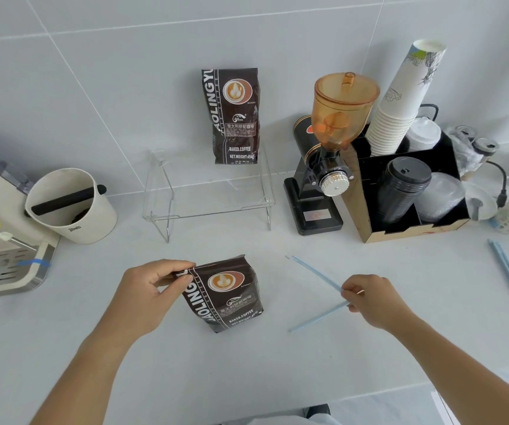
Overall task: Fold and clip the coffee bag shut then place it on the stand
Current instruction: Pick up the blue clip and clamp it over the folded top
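white counter point(247, 378) — left hand point(146, 289) fingers pinch coffee bag point(225, 294) top; right hand point(372, 299) fingers grip open blue clip point(317, 320).

Stand point(186, 196) shelf clear left of bag point(235, 115)

The person's left hand point(149, 289) and right hand point(372, 299) are bare, without gloves, rings or watch. Both forearms are uncovered as far as the frame shows; no sleeve is visible.
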A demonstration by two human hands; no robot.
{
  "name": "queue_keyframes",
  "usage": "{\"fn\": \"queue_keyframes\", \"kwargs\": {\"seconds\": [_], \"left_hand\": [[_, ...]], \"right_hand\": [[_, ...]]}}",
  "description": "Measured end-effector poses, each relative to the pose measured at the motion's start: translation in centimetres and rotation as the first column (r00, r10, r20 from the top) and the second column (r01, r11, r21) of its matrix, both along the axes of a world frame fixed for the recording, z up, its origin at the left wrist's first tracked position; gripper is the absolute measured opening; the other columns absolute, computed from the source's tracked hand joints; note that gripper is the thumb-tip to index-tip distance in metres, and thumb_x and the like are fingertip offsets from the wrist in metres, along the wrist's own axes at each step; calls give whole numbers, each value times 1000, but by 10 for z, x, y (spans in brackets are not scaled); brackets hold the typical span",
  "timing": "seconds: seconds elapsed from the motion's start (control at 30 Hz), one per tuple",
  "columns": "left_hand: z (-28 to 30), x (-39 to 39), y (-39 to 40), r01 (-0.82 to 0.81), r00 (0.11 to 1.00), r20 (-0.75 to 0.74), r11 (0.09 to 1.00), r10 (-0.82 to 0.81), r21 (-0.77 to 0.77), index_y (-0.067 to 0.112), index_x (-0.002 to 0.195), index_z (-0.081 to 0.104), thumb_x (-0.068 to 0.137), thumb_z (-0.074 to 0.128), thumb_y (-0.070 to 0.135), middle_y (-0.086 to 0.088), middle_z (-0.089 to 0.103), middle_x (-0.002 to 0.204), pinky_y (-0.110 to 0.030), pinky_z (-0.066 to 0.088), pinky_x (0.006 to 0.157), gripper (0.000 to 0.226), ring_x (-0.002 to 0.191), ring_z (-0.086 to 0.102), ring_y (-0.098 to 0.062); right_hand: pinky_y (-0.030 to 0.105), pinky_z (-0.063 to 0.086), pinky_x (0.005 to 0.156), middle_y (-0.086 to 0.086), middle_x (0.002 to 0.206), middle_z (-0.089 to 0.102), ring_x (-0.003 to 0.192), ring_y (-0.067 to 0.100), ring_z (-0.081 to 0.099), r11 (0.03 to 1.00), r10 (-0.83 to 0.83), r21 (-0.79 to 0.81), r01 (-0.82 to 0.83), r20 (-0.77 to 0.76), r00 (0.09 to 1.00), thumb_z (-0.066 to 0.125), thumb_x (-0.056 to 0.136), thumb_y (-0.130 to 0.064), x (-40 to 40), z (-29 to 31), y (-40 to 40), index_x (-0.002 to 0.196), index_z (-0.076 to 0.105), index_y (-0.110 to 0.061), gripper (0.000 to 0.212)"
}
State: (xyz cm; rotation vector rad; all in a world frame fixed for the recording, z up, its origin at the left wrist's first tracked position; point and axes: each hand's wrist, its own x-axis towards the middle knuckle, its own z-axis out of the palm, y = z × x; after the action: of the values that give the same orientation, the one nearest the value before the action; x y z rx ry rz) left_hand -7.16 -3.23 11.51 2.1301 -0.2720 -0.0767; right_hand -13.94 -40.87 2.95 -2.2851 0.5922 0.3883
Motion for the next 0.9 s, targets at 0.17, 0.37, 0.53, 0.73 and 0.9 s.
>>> {"fn": "queue_keyframes", "kwargs": {"seconds": [0.17,0.37,0.53,0.73,0.9], "left_hand": [[-4,3,4,47,997,60,999,-46,-14,52,90,71,83,66,-4,12,70,103,-8,49,78,56,89,69,-9],[-7,6,6,17,1000,12,996,-16,-86,50,89,73,84,66,-2,13,73,99,-9,50,78,52,87,70,-8],[-10,5,6,-45,998,-51,992,39,-118,36,91,74,84,67,1,17,76,94,-8,50,78,37,86,72,-5],[-12,1,7,-116,988,-123,973,93,-200,26,92,74,84,66,-1,12,78,91,-13,52,81,29,87,73,-5],[-13,-2,8,-181,975,-175,951,140,-249,21,86,71,81,69,-1,6,78,85,-11,51,72,23,78,73,-8]], "right_hand": [[20,48,49,5,81,75,58,9,74,988,-106,126,93,100,989,66,87,-11,10,36,6,75,72,-14,14],[28,59,64,7,76,77,64,20,77,942,-191,310,128,182,965,71,85,-9,22,76,21,74,74,-12,11],[44,63,77,9,73,75,64,26,74,889,-187,452,71,218,958,72,83,-4,34,97,45,77,76,-5,7],[27,63,60,14,67,72,59,22,70,824,-130,566,-27,236,963,69,85,1,51,112,82,81,74,3,7],[26,63,61,14,67,73,59,22,70,791,-82,608,-69,217,973,69,85,0,63,112,106,81,76,0,8]]}}
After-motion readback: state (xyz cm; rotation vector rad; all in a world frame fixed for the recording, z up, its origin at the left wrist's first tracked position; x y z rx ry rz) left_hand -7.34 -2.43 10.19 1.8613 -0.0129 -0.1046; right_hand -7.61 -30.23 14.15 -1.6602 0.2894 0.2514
